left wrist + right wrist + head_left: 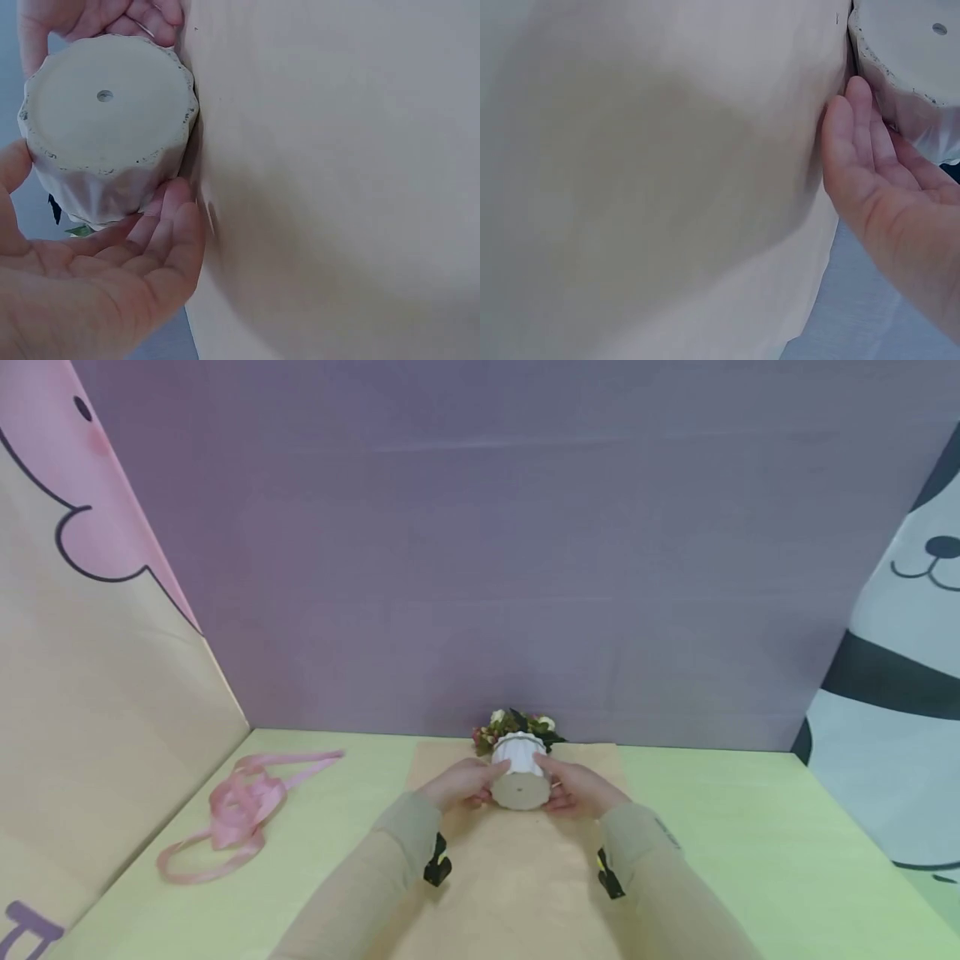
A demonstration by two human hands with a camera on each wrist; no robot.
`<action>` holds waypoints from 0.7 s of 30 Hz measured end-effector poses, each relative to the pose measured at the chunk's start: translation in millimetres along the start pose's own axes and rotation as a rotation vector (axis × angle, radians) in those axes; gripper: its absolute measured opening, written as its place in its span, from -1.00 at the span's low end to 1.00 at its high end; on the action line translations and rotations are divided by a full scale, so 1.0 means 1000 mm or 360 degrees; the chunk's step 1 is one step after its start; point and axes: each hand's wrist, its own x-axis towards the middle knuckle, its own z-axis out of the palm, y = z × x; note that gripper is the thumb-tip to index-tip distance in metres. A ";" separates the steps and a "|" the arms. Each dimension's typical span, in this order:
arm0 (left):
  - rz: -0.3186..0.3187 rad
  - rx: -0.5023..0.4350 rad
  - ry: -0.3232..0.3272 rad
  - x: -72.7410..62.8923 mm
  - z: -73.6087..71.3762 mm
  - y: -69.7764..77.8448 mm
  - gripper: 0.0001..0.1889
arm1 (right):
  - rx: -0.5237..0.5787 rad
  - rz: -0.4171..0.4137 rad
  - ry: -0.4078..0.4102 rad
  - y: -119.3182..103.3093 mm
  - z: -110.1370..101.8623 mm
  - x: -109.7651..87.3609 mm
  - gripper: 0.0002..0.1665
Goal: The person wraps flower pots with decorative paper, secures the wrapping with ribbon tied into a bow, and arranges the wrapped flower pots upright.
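A white fluted flower pot (519, 758) lies tipped on its side at the far end of a sheet of brown paper (517, 877), its flat base with a small hole turned toward me. Red and white flowers with dark leaves (528, 724) show behind it, pointing at the back wall. My left hand (467, 781) grips the pot's left side, thumb on top and fingers beneath. On the other side my right hand (579, 785) holds it the same way. The pot base (105, 124) fills the upper left of the left wrist view.
A loose heap of pink ribbon (243, 810) lies on the pale green table (750, 835) at the left. A grey-purple wall (525, 568) stands right behind the flowers. Printed side panels (885, 718) border the table on both sides.
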 end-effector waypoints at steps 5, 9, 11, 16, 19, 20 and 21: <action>0.0039 0.0057 0.0005 0.000 0.000 0.000 -0.59 | -0.0055 -0.0006 0.0002 -0.001 -0.002 -0.001 -0.17; 0.0039 0.0105 0.0019 -0.004 -0.002 0.003 -0.60 | -0.0077 -0.0018 0.0033 -0.002 -0.004 -0.003 -0.15; 0.0038 0.0136 0.0048 -0.007 -0.003 0.007 -0.64 | -0.0132 -0.0026 0.0061 -0.005 -0.006 -0.005 -0.16; 0.0039 0.0246 0.0092 -0.019 -0.005 0.017 -0.48 | -0.0354 -0.0061 0.0186 -0.015 -0.012 -0.012 -0.26; 0.0056 0.0342 0.0095 -0.025 -0.005 0.021 -0.42 | -0.0480 -0.0190 0.0338 -0.019 -0.015 -0.012 -0.35; 0.0068 0.0389 0.0094 -0.028 -0.005 0.022 -0.41 | -0.0518 -0.0261 0.0389 -0.020 -0.016 -0.012 -0.39; 0.0089 0.0454 0.0095 -0.029 -0.005 0.023 -0.42 | -0.0571 -0.0345 0.0446 -0.021 -0.016 -0.011 -0.44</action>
